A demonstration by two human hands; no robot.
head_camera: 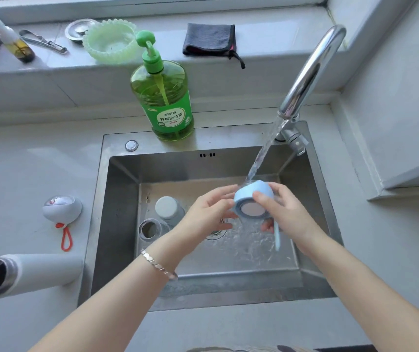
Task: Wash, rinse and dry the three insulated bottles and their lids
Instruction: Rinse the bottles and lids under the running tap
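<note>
Over the steel sink (117, 224) my right hand (282, 212) grips a light blue lid (250, 200) with a hanging blue strap, under the running water. My left hand (211, 212) touches the lid's left side with loosely bent fingers. Two bottles stand in the sink's left part: one showing a grey flat end (169, 209), one with an open mouth (150, 228). A white bottle (28, 273) lies open on the counter at the left. Beyond it sits a white lid (62, 208) with an orange loop.
A chrome tap (307, 80) runs at the sink's back right. A green dish soap bottle (164, 97) stands on the sink's back rim. On the sill lie a dark folded cloth (209, 39), a green dish (111, 43), a strainer, tongs and a small spray bottle.
</note>
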